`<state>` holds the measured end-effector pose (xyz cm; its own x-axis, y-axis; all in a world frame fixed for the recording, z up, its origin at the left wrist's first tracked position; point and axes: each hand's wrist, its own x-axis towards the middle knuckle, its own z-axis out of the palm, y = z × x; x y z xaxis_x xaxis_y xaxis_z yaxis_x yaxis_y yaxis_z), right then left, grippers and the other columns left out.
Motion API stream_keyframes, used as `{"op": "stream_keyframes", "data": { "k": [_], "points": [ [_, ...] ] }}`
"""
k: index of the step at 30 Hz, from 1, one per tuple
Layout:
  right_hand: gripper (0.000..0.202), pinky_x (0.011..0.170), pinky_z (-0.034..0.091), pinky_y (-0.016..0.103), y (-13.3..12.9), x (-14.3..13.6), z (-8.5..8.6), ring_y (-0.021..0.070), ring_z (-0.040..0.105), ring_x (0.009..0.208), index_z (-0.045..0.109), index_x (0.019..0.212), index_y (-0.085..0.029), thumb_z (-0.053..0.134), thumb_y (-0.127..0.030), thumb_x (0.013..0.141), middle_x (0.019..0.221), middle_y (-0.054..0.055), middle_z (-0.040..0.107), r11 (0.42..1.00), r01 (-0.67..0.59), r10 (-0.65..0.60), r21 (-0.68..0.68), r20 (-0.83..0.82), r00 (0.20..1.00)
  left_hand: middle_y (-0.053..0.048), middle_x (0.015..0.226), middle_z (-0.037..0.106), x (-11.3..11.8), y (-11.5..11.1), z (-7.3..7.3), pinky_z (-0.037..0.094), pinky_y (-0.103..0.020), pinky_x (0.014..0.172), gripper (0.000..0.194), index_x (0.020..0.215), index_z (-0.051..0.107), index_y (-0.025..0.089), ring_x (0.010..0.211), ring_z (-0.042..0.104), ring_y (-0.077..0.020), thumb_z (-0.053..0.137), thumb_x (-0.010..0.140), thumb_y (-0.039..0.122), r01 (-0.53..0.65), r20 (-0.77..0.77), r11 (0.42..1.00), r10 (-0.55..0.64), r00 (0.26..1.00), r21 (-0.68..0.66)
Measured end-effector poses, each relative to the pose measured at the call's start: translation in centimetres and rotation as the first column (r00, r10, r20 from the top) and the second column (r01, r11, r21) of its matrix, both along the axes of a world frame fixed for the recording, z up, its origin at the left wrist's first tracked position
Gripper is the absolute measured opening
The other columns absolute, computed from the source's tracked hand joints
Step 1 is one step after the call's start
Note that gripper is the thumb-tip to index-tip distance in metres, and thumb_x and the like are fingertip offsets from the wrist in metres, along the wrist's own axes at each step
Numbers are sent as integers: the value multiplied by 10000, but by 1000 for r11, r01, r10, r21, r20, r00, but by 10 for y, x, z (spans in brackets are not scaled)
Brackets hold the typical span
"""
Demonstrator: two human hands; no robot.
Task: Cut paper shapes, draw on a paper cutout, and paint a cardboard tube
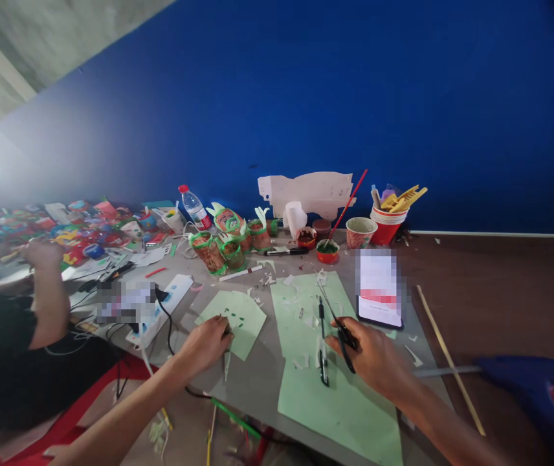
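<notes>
My left hand [206,344] rests on a small light-green paper piece [235,317], its fingers pinching the paper's near edge. My right hand [376,359] grips a pair of black-handled scissors [338,323], whose blades point up and away over a large light-green sheet [335,395]. A black pen [322,343] lies on that sheet just left of my right hand. Small paper scraps are scattered across both sheets.
A phone [380,288] lies right of the sheet. Behind stand decorated paper cups [223,243], paint cups [328,251], a red cup of yellow sticks [387,223], a water bottle [193,207]. Another person's arm [46,285] is at left beside a power strip [160,307]. A wooden stick [446,356] lies right.
</notes>
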<state>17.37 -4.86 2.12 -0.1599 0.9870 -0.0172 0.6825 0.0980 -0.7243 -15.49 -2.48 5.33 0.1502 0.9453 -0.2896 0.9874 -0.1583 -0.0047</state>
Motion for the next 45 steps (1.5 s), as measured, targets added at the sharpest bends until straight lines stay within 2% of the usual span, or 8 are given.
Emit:
{"op": "stream_keyframes", "data": {
  "k": [21, 25, 29, 33, 36, 39, 42, 45],
  "points": [
    [292, 584, 419, 275, -1, -2, 3, 234, 657, 712, 633, 933, -211, 487, -439, 823, 756, 50, 696, 1000, 18, -18, -13, 17, 1000, -107, 894, 670, -18, 4, 11, 434, -295, 765, 263, 821, 621, 173, 866, 628, -230, 378, 893, 244, -24, 47, 996, 20, 999, 90],
    [328, 583, 428, 277, 0, -1, 0, 239, 657, 714, 629, 965, -194, 495, -455, 816, 776, 63, 704, 1000, 24, -25, -17, -18, 1000, -93, 917, 644, -10, -3, 21, 438, -303, 797, 280, 881, 609, 179, 871, 612, -215, 339, 904, 246, 31, 212, 983, -70, 975, 182],
    [310, 550, 415, 263, -1, -2, 1, 216, 647, 640, 628, 959, -190, 511, -436, 812, 720, 45, 700, 999, 33, -34, -17, -56, 998, -67, 863, 635, 19, -10, 22, 448, -285, 756, 258, 873, 599, 190, 824, 602, -194, 361, 903, 287, 77, 473, 971, -179, 863, 225],
    [292, 491, 379, 237, -3, -4, 4, 172, 577, 516, 619, 933, -188, 524, -437, 812, 574, -3, 632, 1000, 26, -26, 1, -90, 996, -31, 811, 648, 70, -19, 18, 442, -232, 624, 222, 1042, 578, 192, 710, 590, -160, 467, 862, 258, 134, 686, 990, -131, 716, 50],
    [283, 470, 364, 230, -5, -4, 7, 163, 558, 492, 619, 936, -194, 525, -431, 812, 543, -14, 619, 999, 51, -52, -21, -103, 993, -54, 873, 643, 110, -22, 17, 447, -250, 703, 205, 982, 623, 193, 761, 588, -168, 509, 813, 176, 311, 747, 942, -297, 595, 126],
    [312, 475, 384, 243, -3, -2, 6, 175, 558, 492, 623, 946, -181, 512, -439, 812, 532, -1, 621, 997, 73, -74, -15, -123, 990, -79, 893, 627, 139, -16, 15, 445, -277, 760, 176, 931, 627, 186, 827, 586, -189, 486, 830, 154, 355, 799, 910, -373, 473, 214],
    [361, 495, 412, 255, -1, 2, 2, 182, 564, 516, 615, 967, -163, 508, -468, 806, 571, 20, 634, 994, 106, -101, 23, -154, 983, -76, 872, 609, 152, -6, 7, 431, -277, 703, 114, 906, 591, 174, 771, 556, -178, 537, 806, 175, 181, 863, 966, -249, 439, 186],
    [383, 487, 410, 251, -1, 3, 2, 181, 567, 508, 612, 1000, -157, 507, -474, 811, 571, 20, 630, 992, 124, -117, 35, -140, 983, -17, 738, 544, 157, 4, -2, 391, -239, 578, 150, 919, 545, 169, 643, 500, -135, 563, 818, 280, 130, 951, 992, -48, 304, 9]
  ]
}}
